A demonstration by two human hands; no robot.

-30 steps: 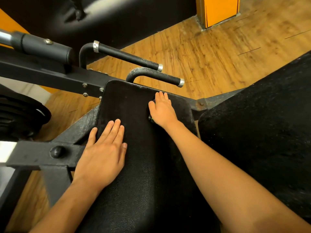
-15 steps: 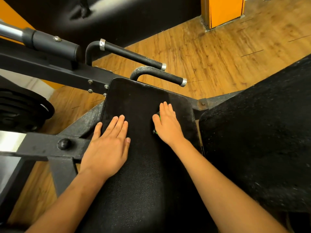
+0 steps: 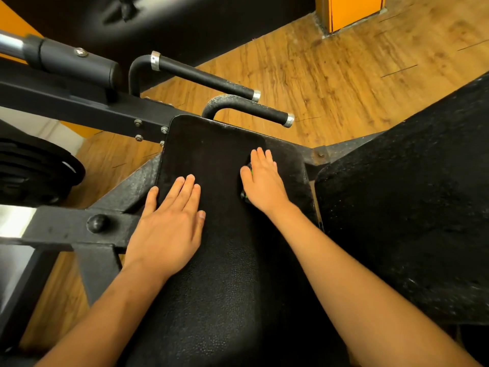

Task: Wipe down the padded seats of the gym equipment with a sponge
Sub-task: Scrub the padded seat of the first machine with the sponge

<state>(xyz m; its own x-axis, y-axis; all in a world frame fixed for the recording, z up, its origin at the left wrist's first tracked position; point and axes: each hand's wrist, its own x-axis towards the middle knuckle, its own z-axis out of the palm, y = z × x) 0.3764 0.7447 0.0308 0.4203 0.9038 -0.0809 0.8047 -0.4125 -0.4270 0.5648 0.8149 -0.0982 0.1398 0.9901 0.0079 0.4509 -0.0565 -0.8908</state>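
Fingers of right hand, flat over sponge, point along seat.

The seat pad looks like black vinyl, pebbly grain with a slight sheen. The frame is black painted metal, rough and scuffed. The handles have matt rubbery grips and shiny metal collars. The right-hand pad looks coarser, dusty. The floor is smooth wood-grain planks
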